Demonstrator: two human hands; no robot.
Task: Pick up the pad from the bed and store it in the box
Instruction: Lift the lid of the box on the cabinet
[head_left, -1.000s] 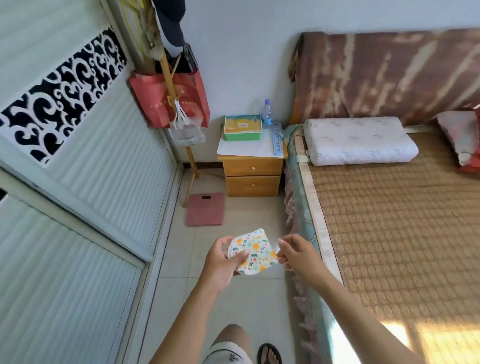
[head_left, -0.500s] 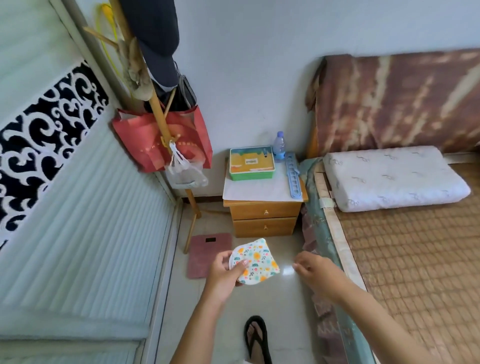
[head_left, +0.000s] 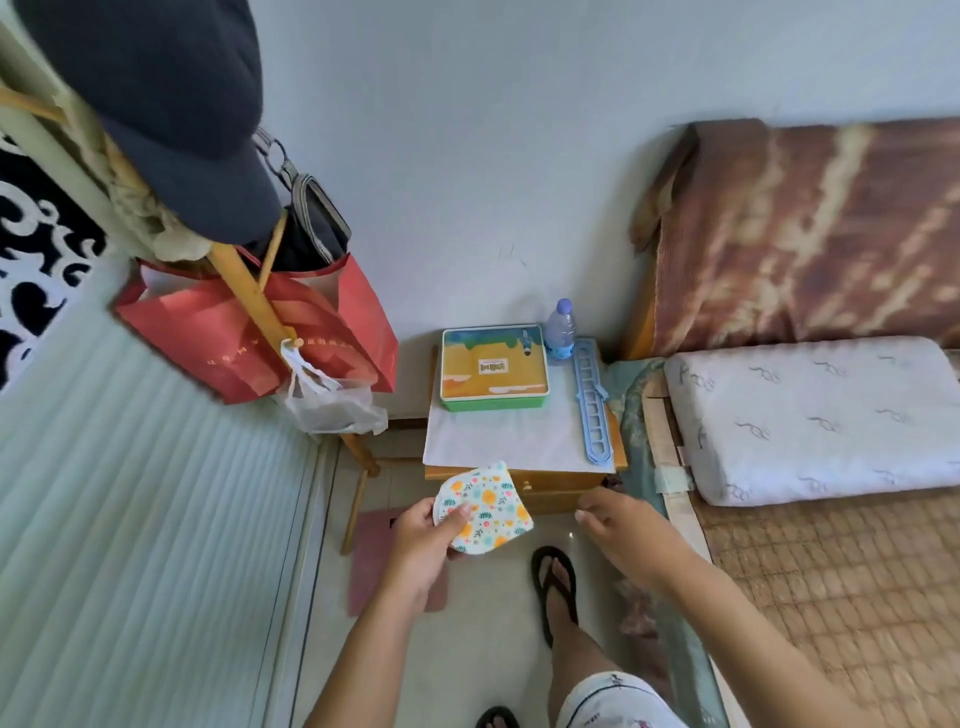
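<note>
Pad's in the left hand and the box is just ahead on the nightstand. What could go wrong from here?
1. The box looks shut, so the free right hand probably has to lift its lid first.
2. The water bottle stands right beside the box and could be knocked over.
3. The left hand pinches the pad only at one edge; it could slip.

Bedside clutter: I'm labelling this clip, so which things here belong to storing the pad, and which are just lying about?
Part of the job:
- floral pad, held in the left hand
- right hand, empty
- lidded box on the nightstand

Just lying about:
- water bottle
- blue rack
- pillow
- red bag
- cap
</note>
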